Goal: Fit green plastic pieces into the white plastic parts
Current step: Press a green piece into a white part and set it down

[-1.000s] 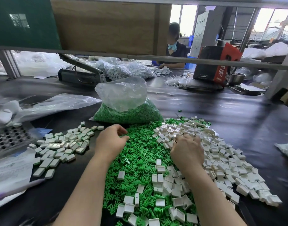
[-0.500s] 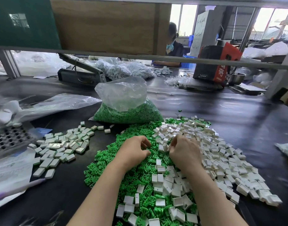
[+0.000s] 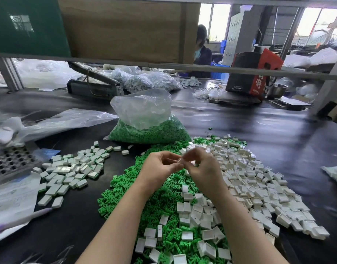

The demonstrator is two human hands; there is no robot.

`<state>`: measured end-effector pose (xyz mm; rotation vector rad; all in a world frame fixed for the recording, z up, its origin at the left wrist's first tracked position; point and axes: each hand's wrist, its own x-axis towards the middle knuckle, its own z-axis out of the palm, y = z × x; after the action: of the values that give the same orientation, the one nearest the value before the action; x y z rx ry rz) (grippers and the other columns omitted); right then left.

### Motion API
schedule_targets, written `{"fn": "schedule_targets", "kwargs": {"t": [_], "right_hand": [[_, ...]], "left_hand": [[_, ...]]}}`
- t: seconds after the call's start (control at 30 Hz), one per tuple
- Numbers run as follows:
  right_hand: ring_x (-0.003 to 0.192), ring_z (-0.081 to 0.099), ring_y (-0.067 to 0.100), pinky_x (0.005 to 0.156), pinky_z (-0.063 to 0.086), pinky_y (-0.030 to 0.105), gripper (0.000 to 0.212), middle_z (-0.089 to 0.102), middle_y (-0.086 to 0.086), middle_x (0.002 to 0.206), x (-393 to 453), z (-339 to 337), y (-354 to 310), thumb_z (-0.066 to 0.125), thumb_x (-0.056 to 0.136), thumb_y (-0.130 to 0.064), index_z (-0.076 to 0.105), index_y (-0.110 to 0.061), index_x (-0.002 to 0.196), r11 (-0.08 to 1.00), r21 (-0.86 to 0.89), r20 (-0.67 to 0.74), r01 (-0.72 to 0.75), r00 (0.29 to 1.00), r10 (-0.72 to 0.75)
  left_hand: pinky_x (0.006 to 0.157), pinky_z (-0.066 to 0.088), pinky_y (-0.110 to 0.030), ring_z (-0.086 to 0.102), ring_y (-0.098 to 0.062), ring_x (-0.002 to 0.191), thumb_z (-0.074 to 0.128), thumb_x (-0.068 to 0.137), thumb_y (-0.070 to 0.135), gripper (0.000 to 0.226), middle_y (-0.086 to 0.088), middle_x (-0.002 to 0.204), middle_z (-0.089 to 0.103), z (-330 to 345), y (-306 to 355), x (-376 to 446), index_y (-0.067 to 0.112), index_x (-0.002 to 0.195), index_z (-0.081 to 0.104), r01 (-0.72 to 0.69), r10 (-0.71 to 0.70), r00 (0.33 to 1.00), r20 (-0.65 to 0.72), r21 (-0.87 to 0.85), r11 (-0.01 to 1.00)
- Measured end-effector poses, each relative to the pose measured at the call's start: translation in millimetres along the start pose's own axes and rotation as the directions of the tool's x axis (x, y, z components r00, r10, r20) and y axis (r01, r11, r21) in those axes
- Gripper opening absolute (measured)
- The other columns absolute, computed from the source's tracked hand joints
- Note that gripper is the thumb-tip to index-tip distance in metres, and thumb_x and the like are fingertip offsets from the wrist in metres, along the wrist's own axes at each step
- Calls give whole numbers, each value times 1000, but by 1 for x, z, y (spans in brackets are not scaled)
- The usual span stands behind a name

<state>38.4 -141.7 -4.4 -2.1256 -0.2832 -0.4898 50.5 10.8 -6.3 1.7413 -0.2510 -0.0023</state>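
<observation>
Both hands are raised together just above the heap of loose green pieces (image 3: 129,189), fingertips meeting over its far end. The left hand (image 3: 160,168) has its fingers curled in, thumb and forefinger pinching at something small and pale, too blurred to name. The right hand (image 3: 200,166) is curled the same way, its fingertips closed on the same blurred little bit, which looks white, though I cannot tell if a green piece is already in it. Right of the green heap, and spilling over its near end, lies the wide spread of open white parts (image 3: 259,187). Left of the heap, apart from it on the black table (image 3: 278,134), sits a smaller scatter of closed white blocks with green showing at their edges (image 3: 72,170). Just beyond the heap stands a clear plastic bag of green pieces (image 3: 148,128), its top slumped open. Further left of that scatter is a grey tray with round holes (image 3: 9,162), resting partly on printed paper (image 3: 13,199). Far behind the bag another person (image 3: 202,52) sits at the bench
</observation>
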Motion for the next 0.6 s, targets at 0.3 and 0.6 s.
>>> {"fn": "schedule_targets", "kwargs": {"t": [0.3, 0.6], "right_hand": [[114, 50, 14, 106, 40, 38, 30, 62, -8, 118, -2, 5, 3, 64, 91, -41, 65, -34, 120, 905, -422, 318, 47, 943, 99], [105, 50, 14, 98, 40, 31, 16, 65, -8, 105, -3, 11, 5, 61, 92, -38, 71, -31, 103, 876, -475, 288, 85, 955, 64]], "left_hand": [[65, 52, -21, 68, -12, 75, 77, 70, 18, 31, -4, 84, 73, -14, 2, -1, 13, 100, 71, 71, -88, 996, -27, -371, 926], [68, 57, -21, 73, -19, 88, 74, 73, 18, 30, -13, 99, 75, -14, 7, -5, 9, 101, 68, 86, -69, 996, 53, -558, 825]]}}
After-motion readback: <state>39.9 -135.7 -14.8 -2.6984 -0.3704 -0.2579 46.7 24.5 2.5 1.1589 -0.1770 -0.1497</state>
